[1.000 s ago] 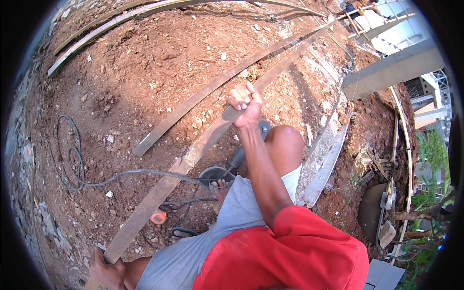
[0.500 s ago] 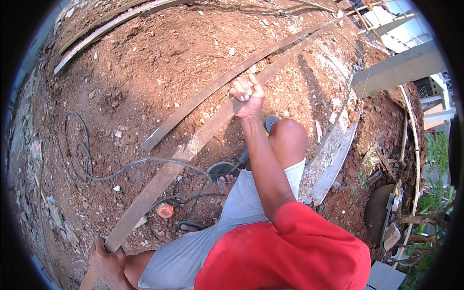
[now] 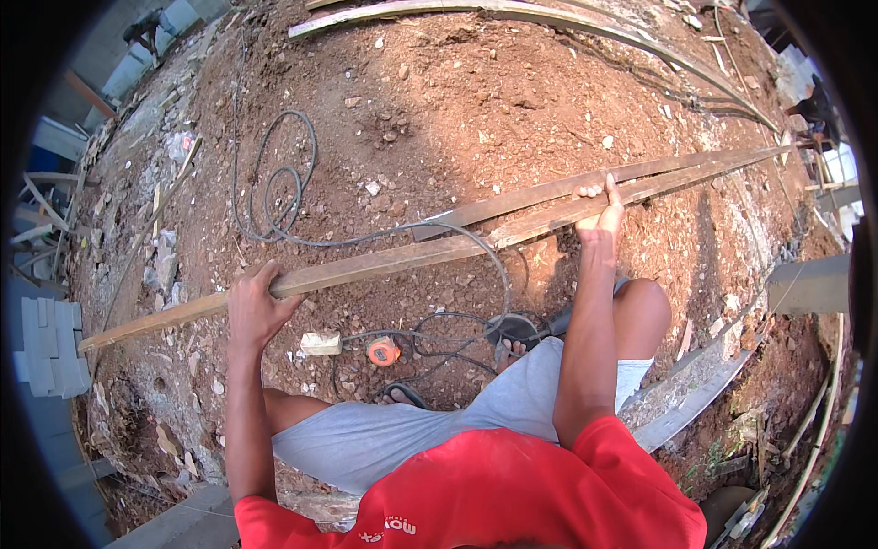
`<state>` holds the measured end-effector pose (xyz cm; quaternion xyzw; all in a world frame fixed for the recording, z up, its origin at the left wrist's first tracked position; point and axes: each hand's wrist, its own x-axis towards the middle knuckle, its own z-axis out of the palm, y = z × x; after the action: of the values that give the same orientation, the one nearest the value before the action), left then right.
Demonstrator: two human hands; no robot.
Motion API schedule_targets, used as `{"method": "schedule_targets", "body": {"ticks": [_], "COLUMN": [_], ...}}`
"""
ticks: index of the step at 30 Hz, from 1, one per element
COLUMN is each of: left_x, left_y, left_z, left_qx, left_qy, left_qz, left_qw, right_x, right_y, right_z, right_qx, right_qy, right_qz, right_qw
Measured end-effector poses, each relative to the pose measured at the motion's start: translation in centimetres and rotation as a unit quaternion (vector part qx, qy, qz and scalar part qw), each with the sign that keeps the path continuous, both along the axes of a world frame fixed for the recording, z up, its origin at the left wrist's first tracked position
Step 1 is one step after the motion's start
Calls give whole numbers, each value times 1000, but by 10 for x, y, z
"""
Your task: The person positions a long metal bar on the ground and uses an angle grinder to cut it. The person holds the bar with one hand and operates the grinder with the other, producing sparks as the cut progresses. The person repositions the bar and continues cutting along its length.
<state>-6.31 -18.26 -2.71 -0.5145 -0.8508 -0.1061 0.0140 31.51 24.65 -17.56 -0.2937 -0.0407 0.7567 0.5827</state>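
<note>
Plank [image 3: 393, 262] clasped at 2 spots: left grip [image 3: 260, 306] wrapped over it, right grip [image 3: 600, 210] curled round edge.

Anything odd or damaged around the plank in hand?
Yes: the grey cable crosses over the held plank between the left hand and right hand; it could snag. The plank's edge also looks chipped near that crossing.

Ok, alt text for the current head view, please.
A person in a red shirt grips a long brown wooden plank with bare left hand and right hand, over reddish-brown stony soil. A looped grey cable crosses the plank; a second brown wooden plank lies beyond, and a rounded orange tape measure nearer.
</note>
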Motion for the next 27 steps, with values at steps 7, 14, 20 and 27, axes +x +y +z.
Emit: {"method": "schedule_targets", "body": {"ticks": [7,14,20,27], "left_x": [-51,-64,-46,-62], "left_y": [27,33,36,45], "left_z": [-59,-74,-103,-122], "left_qx": [-17,-74,-44,-89], "left_qy": [-38,-54,-61,-135], "left_qz": [0,2,-29,-41], "left_qw": [999,996,997,986], "right_x": [-25,-29,-147,-256], "right_y": [-93,-202,-202,-329], "right_z": [24,45,123,209], "right_qx": [-20,261,256,593], "right_qy": [-449,-456,-312,-207], "right_qz": [327,450,340,558], "right_qw": [831,722,849,542]}}
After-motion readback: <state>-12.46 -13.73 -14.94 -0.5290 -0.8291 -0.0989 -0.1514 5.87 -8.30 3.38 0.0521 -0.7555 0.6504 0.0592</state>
